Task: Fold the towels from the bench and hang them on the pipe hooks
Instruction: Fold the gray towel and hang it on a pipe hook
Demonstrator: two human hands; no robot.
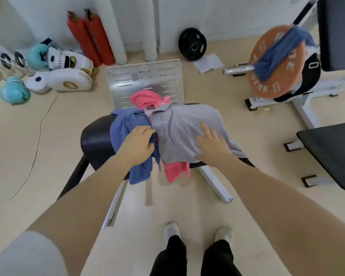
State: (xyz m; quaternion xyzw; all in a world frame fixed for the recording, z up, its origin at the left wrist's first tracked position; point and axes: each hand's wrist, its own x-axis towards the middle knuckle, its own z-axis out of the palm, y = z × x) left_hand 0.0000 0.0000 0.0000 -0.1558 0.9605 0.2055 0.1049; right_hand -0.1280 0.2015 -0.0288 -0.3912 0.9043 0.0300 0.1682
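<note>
Three towels lie heaped on the black padded bench [93, 139]. A grey towel [184, 121] with printed lettering is on top at the right. A blue towel [126, 124] hangs over the bench's near edge at the left. A pink towel [144, 97] shows behind and below the grey one. My left hand [136, 145] lies on the blue towel, fingers curled into its folds at the seam with the grey one. My right hand [212, 143] rests flat on the grey towel with straight fingers. Another blue towel [277, 53] is draped over the barbell end at the right.
An orange weight plate [281, 76] sits on a white rack at the right, a second black bench [331, 154] beside it. Boxing gloves [14, 90], white pads and red cylinders [92, 38] line the left wall. A black plate [192, 43] leans on the wall. White pipes [116, 28] rise behind.
</note>
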